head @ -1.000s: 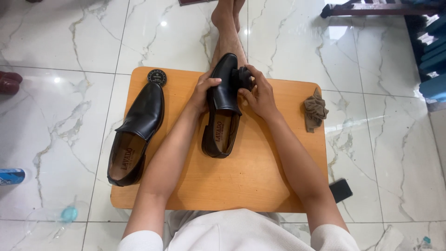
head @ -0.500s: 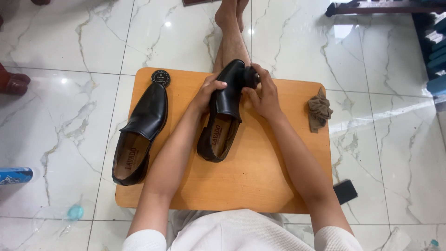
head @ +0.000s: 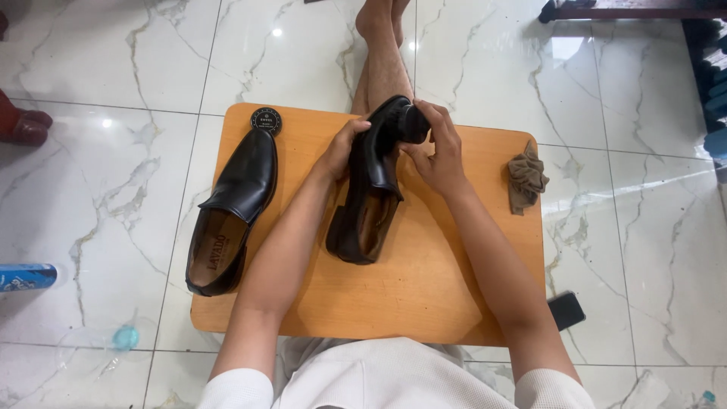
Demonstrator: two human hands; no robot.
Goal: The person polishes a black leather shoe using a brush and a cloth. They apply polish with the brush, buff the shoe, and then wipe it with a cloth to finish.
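Left of frame, a spare black shoe lies flat on the wooden table, its heel overhanging the near-left edge, a round polish tin at its toe. At centre, the left hand clasps the tilted black loafer, seemingly steadying it while the right hand closes around its toe. A brown rag sits near the right edge; bare table lies below.

- I have one view only, from the camera worn on the head, tilted steeply down.
- It faces forward over the lap; the wooden board fills mid-frame, close, at arm's reach.
- Marble floor rings the frame's edges.
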